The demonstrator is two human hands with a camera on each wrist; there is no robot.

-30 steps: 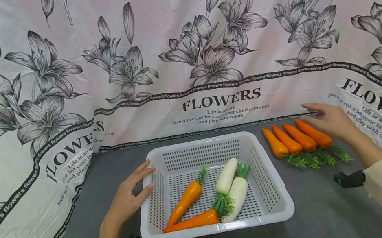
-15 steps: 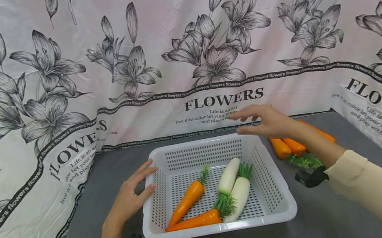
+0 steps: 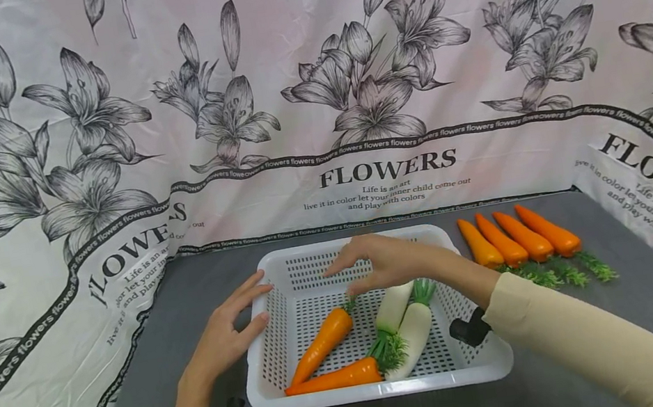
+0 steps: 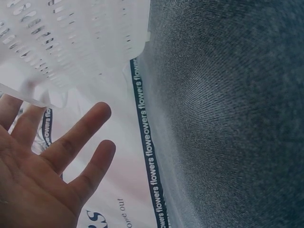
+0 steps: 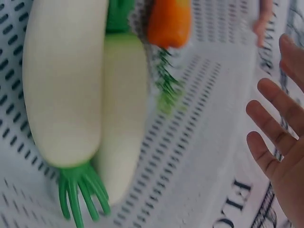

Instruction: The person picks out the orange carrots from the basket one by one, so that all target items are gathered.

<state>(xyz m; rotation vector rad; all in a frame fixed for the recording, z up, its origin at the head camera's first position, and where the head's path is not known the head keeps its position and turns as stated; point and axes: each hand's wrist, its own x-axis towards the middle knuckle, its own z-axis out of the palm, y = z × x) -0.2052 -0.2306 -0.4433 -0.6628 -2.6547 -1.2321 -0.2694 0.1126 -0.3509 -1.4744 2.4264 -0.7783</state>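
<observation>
A white perforated basket (image 3: 379, 388) sits on the dark table. My left hand (image 3: 226, 334) rests its fingertips on the basket's left rim, fingers spread; the left wrist view shows the palm and fingers beside the basket wall. Over the basket reaches my right hand (image 3: 382, 262), its fingers apart and holding nothing. Below it, in the basket, one carrot (image 3: 324, 341) lies aslant with green leaves upward, and another carrot (image 3: 333, 376) lies along the front. Two white radishes lie at the right: one radish (image 3: 392, 310) is partly hidden by the right hand, the other radish (image 3: 417, 332) shows green stems.
Several more carrots (image 3: 528, 240) lie side by side on the table (image 3: 573, 328), right of the basket, leaves toward the front. A flower-printed cloth (image 3: 276, 204) hangs behind and at both sides.
My right hand has moved left from beside the carrots on the table, across the basket's right rim, to above the inside of the basket. The left hand stays at the rim.
</observation>
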